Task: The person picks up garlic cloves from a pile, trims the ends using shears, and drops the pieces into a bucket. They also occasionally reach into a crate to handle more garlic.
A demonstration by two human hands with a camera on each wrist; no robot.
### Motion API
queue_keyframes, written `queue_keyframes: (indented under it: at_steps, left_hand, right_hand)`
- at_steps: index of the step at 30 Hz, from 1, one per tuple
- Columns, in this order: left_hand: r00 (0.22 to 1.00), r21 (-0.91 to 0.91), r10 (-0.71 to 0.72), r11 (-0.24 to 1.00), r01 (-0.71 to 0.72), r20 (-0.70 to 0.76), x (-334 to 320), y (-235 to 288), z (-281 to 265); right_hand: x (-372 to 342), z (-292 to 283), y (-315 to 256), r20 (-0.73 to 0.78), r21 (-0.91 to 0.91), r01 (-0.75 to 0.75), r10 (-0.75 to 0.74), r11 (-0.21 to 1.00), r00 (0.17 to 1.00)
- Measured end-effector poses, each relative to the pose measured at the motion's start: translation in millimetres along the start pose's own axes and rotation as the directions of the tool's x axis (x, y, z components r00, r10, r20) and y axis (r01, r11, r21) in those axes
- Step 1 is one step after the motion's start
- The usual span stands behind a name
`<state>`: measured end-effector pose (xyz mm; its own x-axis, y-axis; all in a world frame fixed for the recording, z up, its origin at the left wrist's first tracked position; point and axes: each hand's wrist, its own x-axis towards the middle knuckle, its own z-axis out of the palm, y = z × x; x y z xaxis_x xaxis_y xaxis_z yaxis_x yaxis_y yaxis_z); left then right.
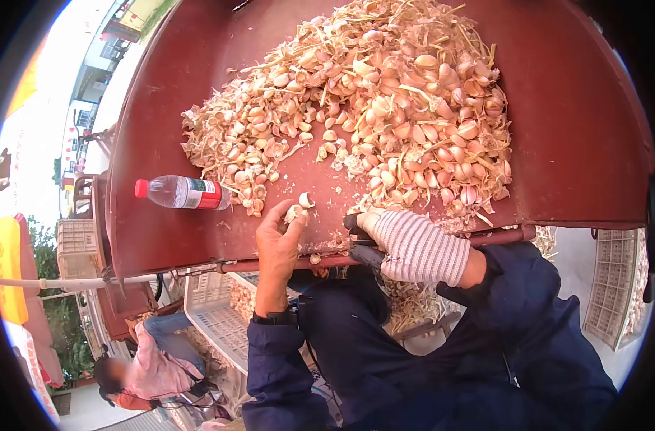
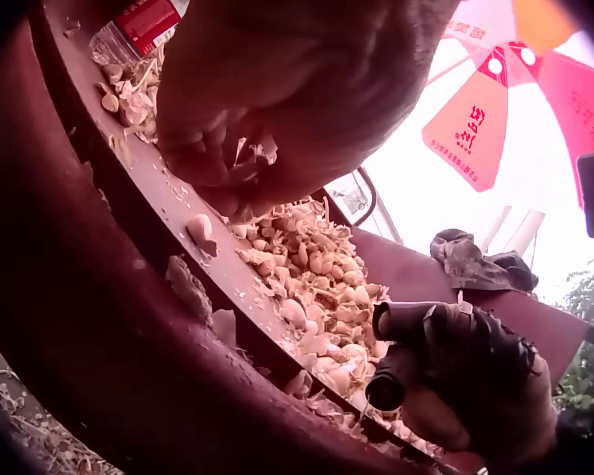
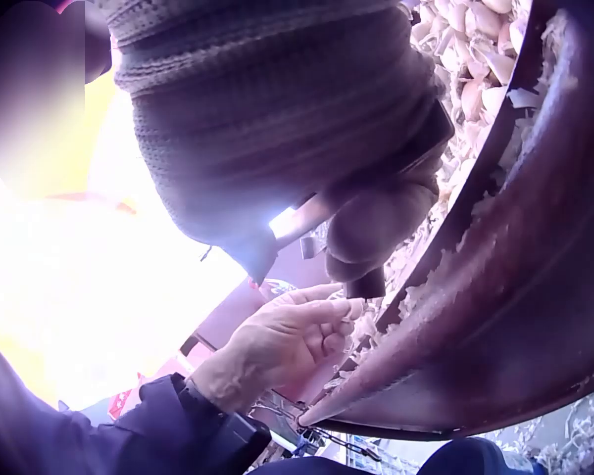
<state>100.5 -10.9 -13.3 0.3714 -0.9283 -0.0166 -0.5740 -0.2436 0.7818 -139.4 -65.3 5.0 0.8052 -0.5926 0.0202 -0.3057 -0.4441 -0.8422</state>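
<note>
Near the red surface's front edge, the bare left hand (image 1: 279,248) pinches a pale garlic clove (image 1: 293,213) between thumb and fingers; another clove (image 1: 305,200) lies just beyond the fingertips. To its right, the right hand (image 1: 421,248), in a striped white glove, grips a dark-handled tool (image 1: 367,251). In the left wrist view, the tool's two dark ends (image 2: 386,389) stick out of the right hand (image 2: 475,386). Its working part is not clear. A large heap of garlic cloves (image 1: 414,129) with dry stalks and skins lies beyond both hands.
A bottle (image 1: 187,193) with a red cap lies on its side at the left of the red surface (image 1: 572,158). Below the edge are a white crate (image 1: 220,316) and the wearer's legs. Another person (image 1: 159,366) sits at the lower left. A crate (image 1: 611,280) stands at the right.
</note>
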Motion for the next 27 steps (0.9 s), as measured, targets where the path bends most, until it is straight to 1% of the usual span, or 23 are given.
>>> queue_keyframes:
  at_steps: [1, 2, 3, 5, 7, 9, 10, 11, 13, 15, 17, 18, 19, 20, 21, 22, 23, 24, 25, 26, 27]
  left_hand:
    - [0.987, -0.371, -0.133, 0.916, 0.156, 0.088, -1.6, 7.7, -1.3]
    - [0.950, -0.668, -0.221, 0.676, 0.312, 0.220, -3.6, 14.8, -1.7]
    - [0.950, -0.668, -0.219, 0.676, 0.313, 0.223, -6.5, 20.2, -1.1]
    - [0.920, -0.769, -0.136, 0.512, 0.383, 0.368, -13.8, 29.6, 2.8]
    - [0.914, -0.770, -0.129, 0.501, 0.395, 0.385, -21.9, 39.2, 13.6]
    - [0.921, -0.751, -0.097, 0.550, 0.365, 0.377, -29.8, 45.8, 21.7]
    - [0.934, -0.737, -0.077, 0.592, 0.325, 0.350, -33.5, 47.6, 26.5]
    - [0.932, -0.736, -0.073, 0.592, 0.328, 0.356, -35.7, 48.5, 29.5]
    - [0.942, -0.669, -0.059, 0.690, 0.277, 0.330, -38.5, 50.1, 34.6]
    - [0.946, -0.669, -0.080, 0.687, 0.282, 0.315, -38.2, 52.5, 37.3]
    - [0.928, -0.748, -0.114, 0.561, 0.355, 0.355, -36.9, 50.2, 36.8]
    - [0.928, -0.747, -0.112, 0.562, 0.354, 0.356, -36.2, 49.7, 37.9]
    - [0.920, -0.791, -0.126, 0.477, 0.383, 0.370, -35.8, 49.1, 39.6]
    - [0.912, -0.827, -0.140, 0.387, 0.409, 0.386, -35.5, 48.2, 41.5]
    - [0.912, -0.827, -0.139, 0.385, 0.409, 0.386, -34.2, 47.6, 43.6]
    - [0.929, -0.812, -0.182, 0.452, 0.370, 0.322, -32.1, 46.8, 46.2]
    - [0.941, -0.788, -0.221, 0.516, 0.335, 0.255, -30.3, 44.9, 48.5]
    - [0.940, -0.788, -0.223, 0.514, 0.338, 0.257, -28.2, 38.4, 51.1]
    - [0.985, -0.565, -0.141, 0.808, 0.170, 0.094, -24.8, 33.2, 53.7]
    - [1.000, -0.237, 0.001, 0.971, -0.008, -0.029, -22.8, 29.7, 55.3]
    - [1.000, -0.239, 0.001, 0.971, -0.008, -0.028, -23.3, 27.4, 56.3]
  right_hand:
    - [1.0, 0.5, -0.1, -0.068, 0.002, 0.004, -0.003, 1.000, 0.998]
    - [2.0, 1.5, -0.6, -0.116, 0.033, 0.010, -0.006, 0.999, 0.993]
    - [3.3, 3.4, -0.8, -0.118, 0.032, 0.008, -0.004, 0.999, 0.993]
    - [6.1, 6.1, -1.6, -0.212, 0.197, 0.010, 0.033, 0.980, 0.977]
    - [7.9, 4.6, -4.3, -0.233, 0.169, -0.002, 0.042, 0.986, 0.972]
    - [9.6, 2.0, -6.7, -0.226, 0.315, -0.086, 0.162, 0.945, 0.960]
    - [9.4, -4.1, -10.8, -0.217, 0.288, -0.138, 0.205, 0.947, 0.954]
    - [9.3, -4.0, -8.0, -0.221, 0.288, -0.142, 0.210, 0.947, 0.952]
    - [9.3, 0.6, 1.0, -0.204, 0.351, -0.126, 0.207, 0.928, 0.957]
    - [8.9, -0.5, 3.7, -0.217, 0.349, -0.129, 0.214, 0.928, 0.952]
    - [8.3, -5.7, 3.3, -0.084, 0.548, -0.254, 0.354, 0.797, 0.932]
    - [11.0, -0.8, 6.4, -0.162, 0.583, -0.206, 0.361, 0.786, 0.918]
    - [12.9, 2.3, 8.0, -0.163, 0.583, -0.206, 0.361, 0.786, 0.918]
    - [14.9, 4.6, 8.3, -0.135, 0.706, -0.208, 0.417, 0.677, 0.899]
    - [16.1, 3.5, 6.3, -0.098, 0.810, -0.202, 0.468, 0.550, 0.878]
    - [15.3, -0.6, 4.4, -0.099, 0.809, -0.203, 0.469, 0.552, 0.878]
    - [13.6, -6.6, 1.7, -0.075, 0.807, -0.238, 0.495, 0.540, 0.866]
    - [12.6, -10.6, -0.2, -0.050, 0.805, -0.274, 0.521, 0.525, 0.852]
    - [13.4, -9.0, 3.0, -0.049, 0.805, -0.276, 0.522, 0.526, 0.851]
    - [14.8, -5.4, 8.5, 0.014, 0.835, -0.305, 0.538, 0.457, 0.843]
    - [15.6, -3.3, 12.4, 0.077, 0.860, -0.334, 0.548, 0.386, 0.833]
